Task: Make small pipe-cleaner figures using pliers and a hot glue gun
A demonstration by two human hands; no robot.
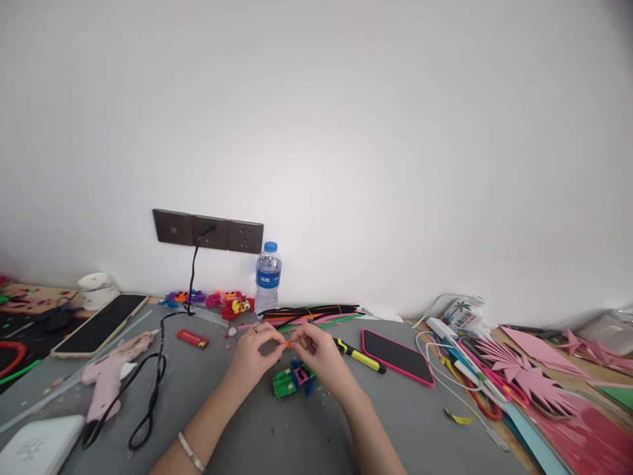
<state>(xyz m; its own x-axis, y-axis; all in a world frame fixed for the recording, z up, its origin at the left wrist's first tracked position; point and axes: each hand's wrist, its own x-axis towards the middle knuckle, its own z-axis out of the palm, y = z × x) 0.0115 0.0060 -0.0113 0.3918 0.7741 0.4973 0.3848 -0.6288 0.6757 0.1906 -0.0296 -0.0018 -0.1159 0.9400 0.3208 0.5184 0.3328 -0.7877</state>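
Observation:
Above the grey table mat, my left hand (254, 353) and my right hand (316, 353) meet fingertip to fingertip. Both pinch a small orange piece (287, 344), mostly covered by the fingers; its exact kind is too small to make out. Just below them lies a fuzzy green craft figure (284, 382) with pink and blue parts, partly behind my right hand. Behind the hands runs a bundle of black, orange, pink and green pipe cleaners (316, 312). A yellow and black pen-shaped tool (363, 359) lies right of my right hand.
A pink glue gun (106, 376) with a black cord lies left, near a red box-cutter blade case or similar red item (192, 339). A water bottle (268, 280) stands by the wall. Right are a pink-edged phone (398, 357), white cables and folded pink paper (527, 376).

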